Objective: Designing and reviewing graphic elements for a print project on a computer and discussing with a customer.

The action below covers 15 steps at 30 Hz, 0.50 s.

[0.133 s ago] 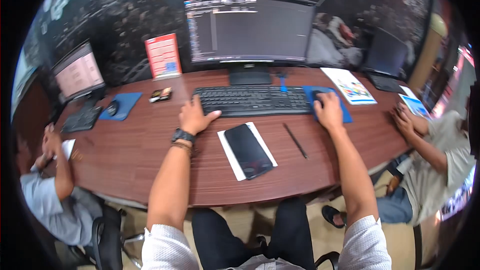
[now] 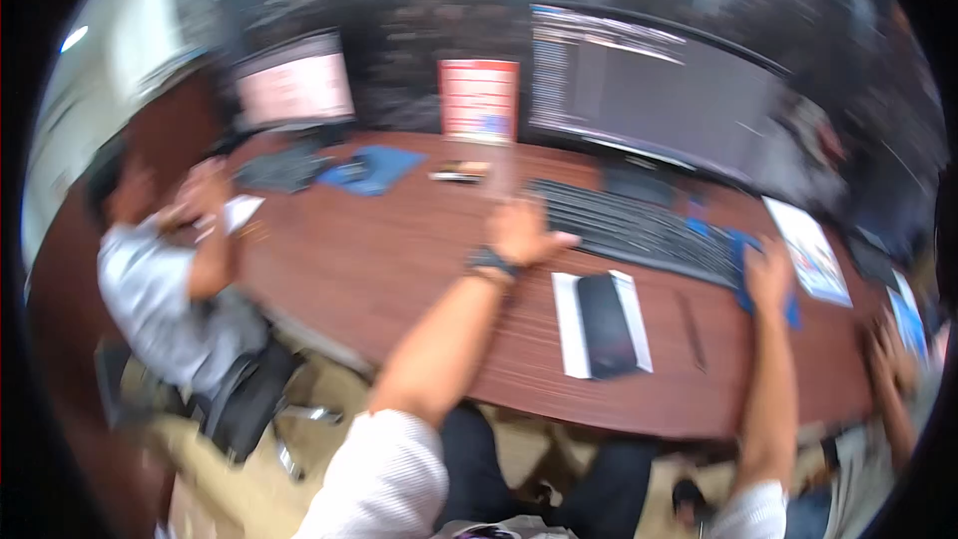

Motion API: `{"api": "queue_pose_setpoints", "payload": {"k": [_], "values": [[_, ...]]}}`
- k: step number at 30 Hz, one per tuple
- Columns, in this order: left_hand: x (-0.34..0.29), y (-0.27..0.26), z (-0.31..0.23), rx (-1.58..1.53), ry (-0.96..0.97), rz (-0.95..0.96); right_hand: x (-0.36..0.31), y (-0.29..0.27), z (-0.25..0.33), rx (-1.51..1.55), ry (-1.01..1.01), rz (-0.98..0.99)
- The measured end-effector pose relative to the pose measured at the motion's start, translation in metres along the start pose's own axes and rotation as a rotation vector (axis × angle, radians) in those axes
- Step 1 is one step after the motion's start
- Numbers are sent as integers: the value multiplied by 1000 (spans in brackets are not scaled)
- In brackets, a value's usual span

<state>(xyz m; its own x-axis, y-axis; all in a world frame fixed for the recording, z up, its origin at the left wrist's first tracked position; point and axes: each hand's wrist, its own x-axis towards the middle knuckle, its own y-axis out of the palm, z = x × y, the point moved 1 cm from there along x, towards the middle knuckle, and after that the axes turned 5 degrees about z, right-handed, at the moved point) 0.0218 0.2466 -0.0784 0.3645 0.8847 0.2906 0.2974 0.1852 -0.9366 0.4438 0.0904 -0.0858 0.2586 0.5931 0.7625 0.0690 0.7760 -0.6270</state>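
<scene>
The black keyboard (image 2: pixel 639 232) lies on the desk (image 2: pixel 349 274), its left end right at the fingers of the left hand (image 2: pixel 521 233), which is palm down with the thumb spread apart along the near edge. Its right end meets the blue mouse pad (image 2: pixel 744 297) under the right hand (image 2: pixel 768 274); blur hides whether those fingers grip anything. A dark phone (image 2: pixel 605 324) lies between the forearms.
</scene>
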Motion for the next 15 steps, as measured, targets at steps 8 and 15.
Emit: {"api": "queue_pose_setpoints", "payload": {"k": [8,15], "values": [[1,13,-9,-266,-83,71,5,37,-95,31,86,177],[-8,17,4,-283,-95,53,-10,20,-61,56,10,142]]}}
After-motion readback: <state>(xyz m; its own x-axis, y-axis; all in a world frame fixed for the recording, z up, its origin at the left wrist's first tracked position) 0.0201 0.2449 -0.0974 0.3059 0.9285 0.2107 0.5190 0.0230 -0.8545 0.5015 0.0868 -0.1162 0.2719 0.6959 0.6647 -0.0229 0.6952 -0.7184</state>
